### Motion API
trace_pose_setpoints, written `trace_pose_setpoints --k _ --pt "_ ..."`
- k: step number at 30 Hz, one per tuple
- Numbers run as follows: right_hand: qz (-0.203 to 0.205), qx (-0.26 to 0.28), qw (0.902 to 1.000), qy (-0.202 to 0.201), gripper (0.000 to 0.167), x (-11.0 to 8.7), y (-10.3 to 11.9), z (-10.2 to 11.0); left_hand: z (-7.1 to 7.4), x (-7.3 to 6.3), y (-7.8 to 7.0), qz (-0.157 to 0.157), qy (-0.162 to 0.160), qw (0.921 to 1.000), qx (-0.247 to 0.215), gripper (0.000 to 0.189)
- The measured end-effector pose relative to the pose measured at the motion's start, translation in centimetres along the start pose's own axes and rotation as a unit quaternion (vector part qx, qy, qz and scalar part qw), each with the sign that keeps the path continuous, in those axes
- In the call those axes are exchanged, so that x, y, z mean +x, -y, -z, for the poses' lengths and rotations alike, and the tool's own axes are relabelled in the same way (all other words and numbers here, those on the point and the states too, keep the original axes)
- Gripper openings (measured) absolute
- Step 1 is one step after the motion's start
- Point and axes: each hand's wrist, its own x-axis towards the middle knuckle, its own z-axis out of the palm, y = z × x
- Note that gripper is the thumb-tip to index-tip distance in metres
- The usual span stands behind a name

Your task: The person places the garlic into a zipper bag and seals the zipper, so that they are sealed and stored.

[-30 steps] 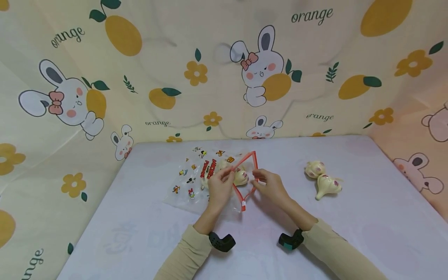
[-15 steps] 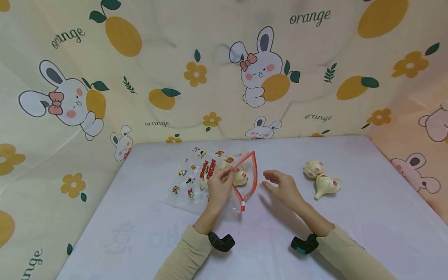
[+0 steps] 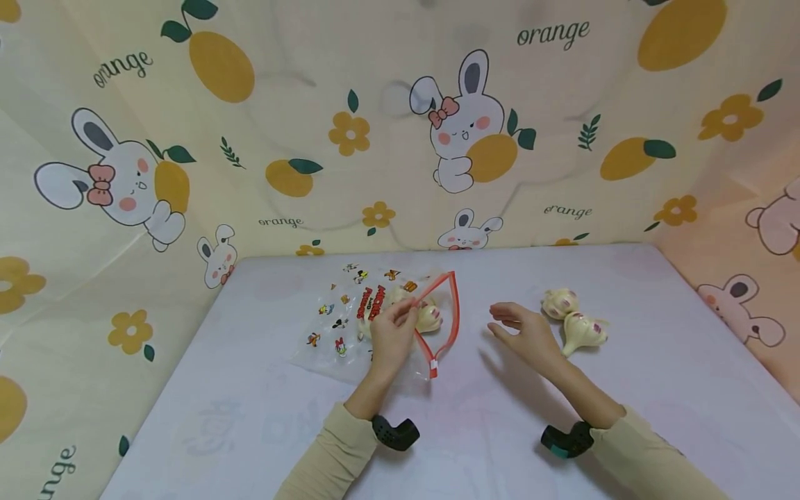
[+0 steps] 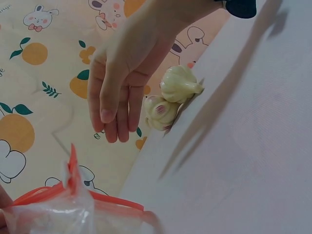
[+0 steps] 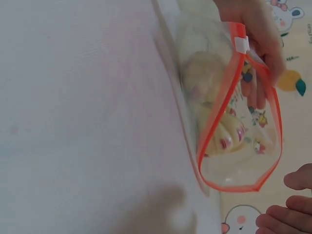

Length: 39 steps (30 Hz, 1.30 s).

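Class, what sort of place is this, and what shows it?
Probably a makeshift recording booth: a rabbit-print backdrop hangs behind a pale table, with black wrist cameras in view.

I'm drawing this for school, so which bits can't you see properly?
- Head view: the left hand hides part of the slider bag, so I can't count the garlic bulbs inside.
- Right wrist view: bag's cloudy side blurs a bulb; right edge cuts off most of the right hand.
- Left wrist view: bottom edge cuts off much of the bag.
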Motion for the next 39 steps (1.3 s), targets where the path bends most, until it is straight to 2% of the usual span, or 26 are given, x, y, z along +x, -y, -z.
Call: trace_pose_setpoints --k 18,25,33,39 --pt "0.013 -0.045 0.9982 -0.038 0.027 -1.1 -0.8 4.0 -0.3 0.2 0.0 0.0 -0.001 1.0 -0.001 0.026" --pt "0.009 -0.047 0.9984 -0.031 0.027 -1.6 -1.1 4.8 -0.1 0.0 -0.2 0.01 -0.001 0.9999 0.007 0.026" --pt "0.021 -0.053 0.9976 -0.039 0.026 -1.5 -1.3 5.8 -0.1 -0.1 -0.1 0.003 -0.002 1.0 0.003 0.026" --pt "0.025 -0.05 0.9984 -0.013 0.024 -1.3 -1.6 6.8 -0.2 -0.2 -0.1 -0.006 -0.008 0.9999 -0.007 0.025"
